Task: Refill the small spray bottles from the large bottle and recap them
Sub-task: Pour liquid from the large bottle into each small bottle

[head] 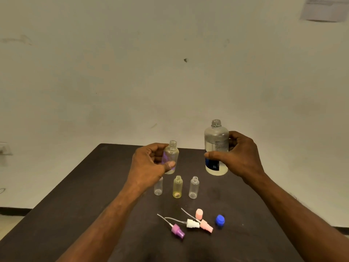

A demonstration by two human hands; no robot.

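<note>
Holding small uncapped bottle [171, 157] upright in left hand [149, 163], fingers curled round it, frame centre. I see right hand [239, 156] wrapped round large bottle [216, 148], uncapped, upright, right of centre. Three small bottles stand on table [85, 195] below; spray caps [192, 223] and blue cap [220, 220] lie lower centre.

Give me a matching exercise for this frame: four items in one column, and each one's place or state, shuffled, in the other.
Items:
1. large bottle
2. yellow small bottle
3. blue cap
4. purple spray head

Places or states:
A. lying on the table, tube attached
B. held uncapped in the right hand
C. standing between two clear bottles
D. resting on the table, right of the spray heads

Pairs: 1-B, 2-C, 3-D, 4-A
</note>
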